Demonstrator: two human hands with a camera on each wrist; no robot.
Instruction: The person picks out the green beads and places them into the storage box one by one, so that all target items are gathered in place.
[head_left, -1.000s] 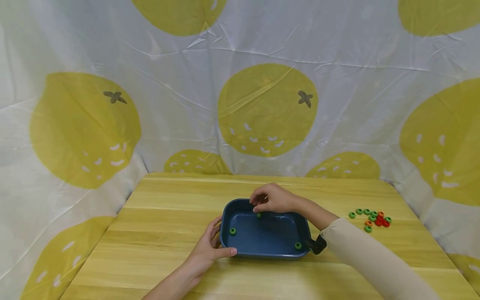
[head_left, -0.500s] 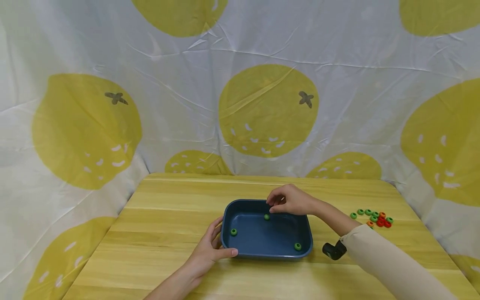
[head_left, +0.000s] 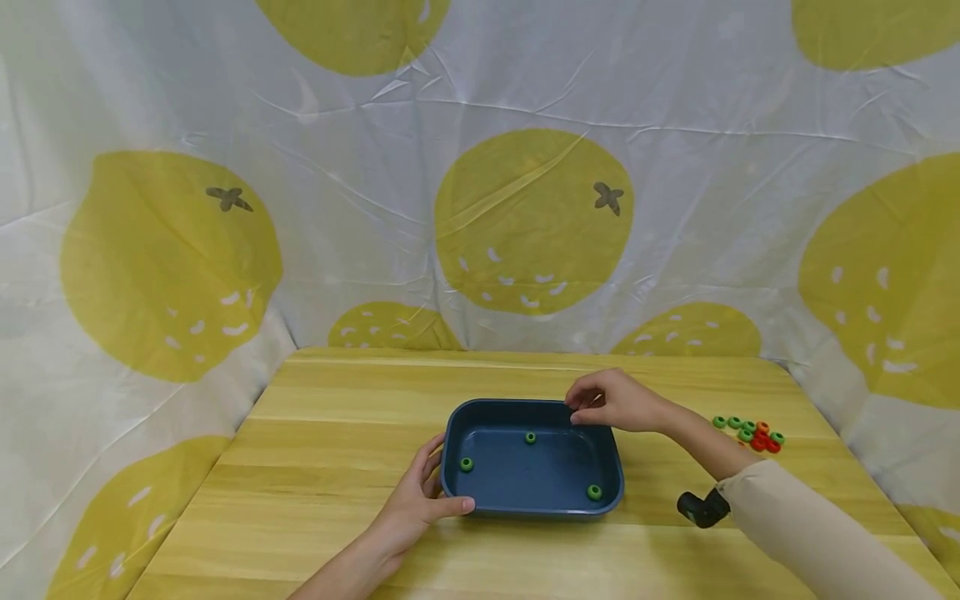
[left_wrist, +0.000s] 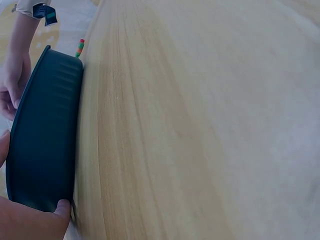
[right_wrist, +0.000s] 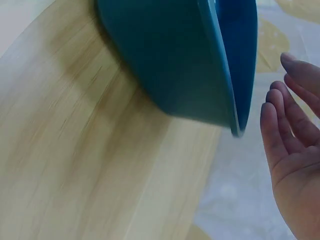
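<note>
My left hand [head_left: 411,507] grips the left end of a dark blue rectangular tray [head_left: 532,510], thumb along its front left corner and fingers round its side. In the left wrist view the tray's long outer wall [left_wrist: 47,130] shows with a fingertip at its lower edge. Three green beads lie apart on the tray floor: one at left [head_left: 467,465], one near the back wall [head_left: 531,437], one at front right [head_left: 595,492]. Over the tray's back right corner is my right hand [head_left: 618,402]. Its fingers [right_wrist: 280,135] are loosely bent and hold nothing.
Several green, red and orange beads [head_left: 759,443] lie in a loose group at the table's right, partly behind the right forearm. A black wrist camera [head_left: 702,507] hangs at the right sleeve. A lemon-print cloth [head_left: 525,108] hangs behind the wooden table [head_left: 315,433].
My right hand has moved right, from the middle of the tray's back edge to its back right corner. The back green bead has come free of the fingers and lies on the tray floor.
</note>
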